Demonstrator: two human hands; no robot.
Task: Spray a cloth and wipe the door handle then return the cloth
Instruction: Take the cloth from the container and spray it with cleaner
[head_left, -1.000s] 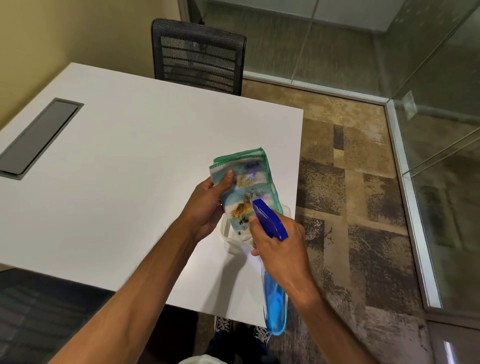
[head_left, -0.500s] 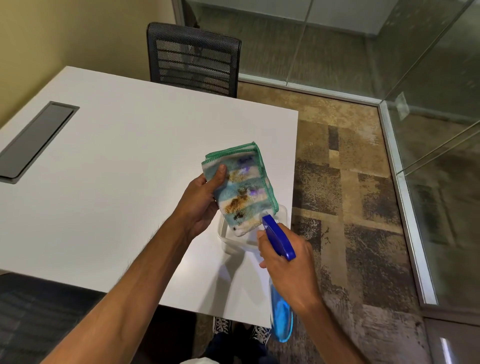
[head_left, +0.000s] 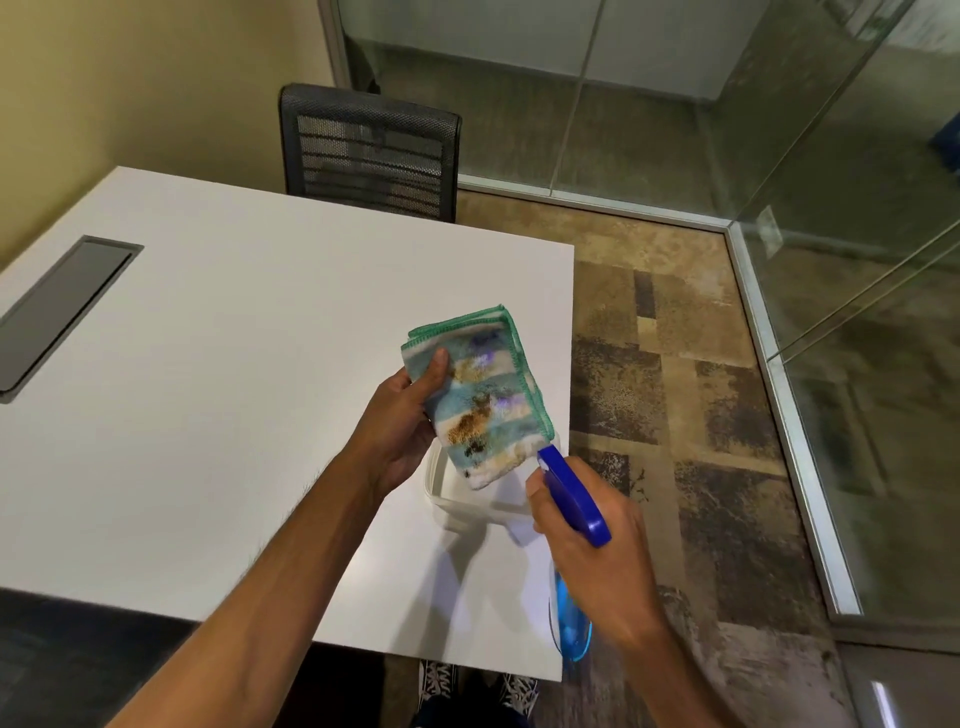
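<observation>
My left hand (head_left: 402, 428) holds a folded cloth (head_left: 483, 395), green-edged with blue, white and brown patches, upright above the table's right edge. My thumb presses on its front face. My right hand (head_left: 592, 551) grips a spray bottle (head_left: 571, 629) with a dark blue head (head_left: 574, 496) and blue liquid, its nozzle aimed at the cloth's lower end, almost touching it. No door handle is in view.
A clear plastic tub (head_left: 452, 499) sits on the white table (head_left: 234, 374) below the cloth. A grey cable hatch (head_left: 62, 306) lies at the left. A black mesh chair (head_left: 369, 150) stands behind the table. Glass walls (head_left: 857, 312) border patterned carpet (head_left: 675, 395) on the right.
The cloth and my left hand have stayed over the tub. My right hand with the bottle has pulled back slightly to the right, away from the cloth's face.
</observation>
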